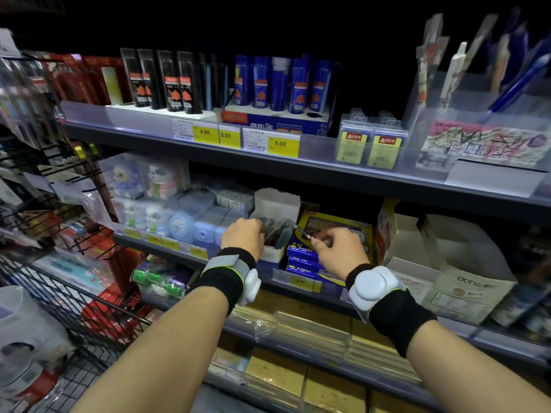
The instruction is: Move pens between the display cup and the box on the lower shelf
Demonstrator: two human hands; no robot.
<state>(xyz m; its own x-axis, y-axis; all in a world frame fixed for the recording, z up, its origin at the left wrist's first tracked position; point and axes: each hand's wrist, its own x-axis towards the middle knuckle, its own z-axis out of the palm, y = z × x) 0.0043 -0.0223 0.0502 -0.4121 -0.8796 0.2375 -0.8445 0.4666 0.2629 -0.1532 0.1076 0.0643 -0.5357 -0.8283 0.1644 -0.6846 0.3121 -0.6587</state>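
Right hand [338,251] pinches one pen [299,231] beside box [275,248]; left hand [243,236] curled on box's pens. Transfer midway.

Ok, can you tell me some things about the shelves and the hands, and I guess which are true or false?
1. Both hands are down at the white box of pens on the lower shelf. True.
2. The right hand pinches a thin pen. True.
3. The left hand is holding a blue tube from the top shelf. False: it is at the left of the white box, on the pens.
4. The yellow price tag under the blue tubes says 8.00. True.
5. The person's wrists are bare. False: both wear black bands with white devices.
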